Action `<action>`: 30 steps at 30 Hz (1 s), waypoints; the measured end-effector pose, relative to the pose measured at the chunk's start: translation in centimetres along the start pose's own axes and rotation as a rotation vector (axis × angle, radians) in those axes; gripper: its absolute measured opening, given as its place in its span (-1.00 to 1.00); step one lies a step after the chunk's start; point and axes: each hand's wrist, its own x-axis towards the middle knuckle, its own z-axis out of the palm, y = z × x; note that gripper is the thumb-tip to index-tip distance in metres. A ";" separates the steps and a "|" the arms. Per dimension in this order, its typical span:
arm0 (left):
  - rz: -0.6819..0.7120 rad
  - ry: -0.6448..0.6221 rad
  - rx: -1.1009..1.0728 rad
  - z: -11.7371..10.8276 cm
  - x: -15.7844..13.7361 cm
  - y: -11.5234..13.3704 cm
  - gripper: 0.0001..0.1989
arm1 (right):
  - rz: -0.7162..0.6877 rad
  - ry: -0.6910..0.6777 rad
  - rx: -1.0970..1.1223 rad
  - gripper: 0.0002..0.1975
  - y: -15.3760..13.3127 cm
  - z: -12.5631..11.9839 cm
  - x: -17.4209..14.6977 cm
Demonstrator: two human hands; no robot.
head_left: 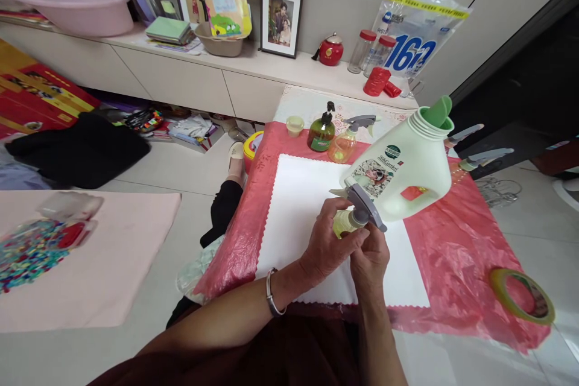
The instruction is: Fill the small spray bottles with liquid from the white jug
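Note:
My left hand [326, 245] wraps around a small yellow-green spray bottle [344, 222], held above a white sheet [294, 205]. My right hand [370, 256] grips the grey trigger head [364, 206] of that same bottle from below and to the right. Just behind the hands stands a large pale green jug [407, 175] with a green funnel [438, 113] in its open neck.
A red plastic cover [456, 253] lies under the white sheet. At its far edge stand a green pump bottle [322, 130], an orange spray bottle [346, 142] and a small cup [295, 125]. A tape roll [522, 295] lies at the right. A pink cloth [113, 253] with a bead box [40, 241] lies at the left.

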 end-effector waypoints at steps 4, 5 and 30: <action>-0.012 0.050 -0.009 0.4 0.0 -0.2 -0.58 | 0.011 0.013 -0.037 -0.55 0.2 0.0 -0.1; 0.015 0.058 -0.007 0.5 0.0 -0.2 -0.61 | 0.009 0.011 -0.040 -0.55 0.1 0.0 -0.1; 0.153 0.005 0.188 -0.1 0.1 0.6 -0.71 | -0.056 -0.023 -0.052 -0.57 -0.9 -0.1 0.4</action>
